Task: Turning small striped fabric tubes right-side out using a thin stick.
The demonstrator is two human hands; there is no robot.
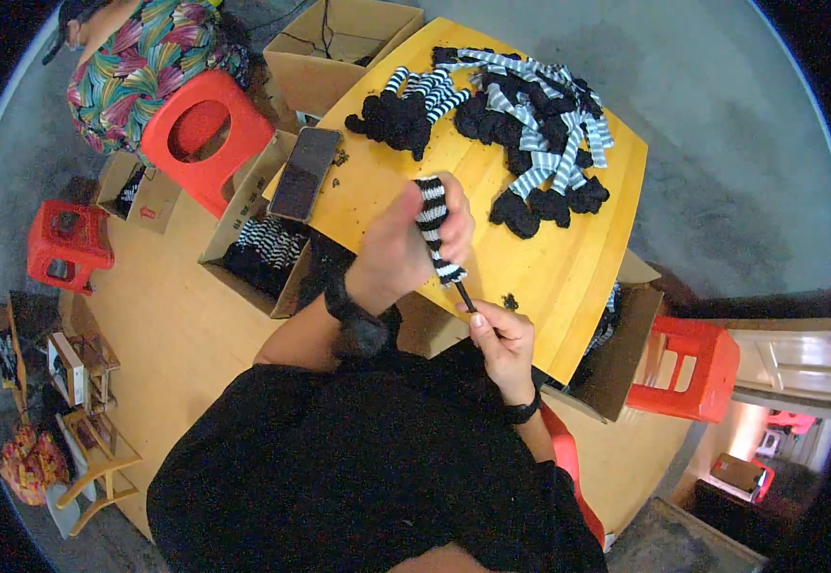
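My left hand (pixel 389 250) is wrapped round a black-and-white striped knitted tube (pixel 431 229), held upright over the yellow wooden table (pixel 554 296). From the tube's lower end comes a thin dark rod (pixel 464 295). Thumb and fingers of my right hand (pixel 503 349) pinch that rod; whether it runs far inside the knit is hidden. Beyond my hands lies a small group of striped knitted pieces with black bunched ends (pixel 398 122). To its right spreads a larger heap of grey-and-white striped pieces (pixel 564 164), also with black bunches.
A dark phone (pixel 306 175) lies at the table's left edge. Cardboard boxes stand behind (pixel 305 72), left (pixel 289 286) and right (pixel 630 349); those at the sides hold striped knits. Red stools (pixel 210 134) surround the table. Another person (pixel 153 72) is at upper left.
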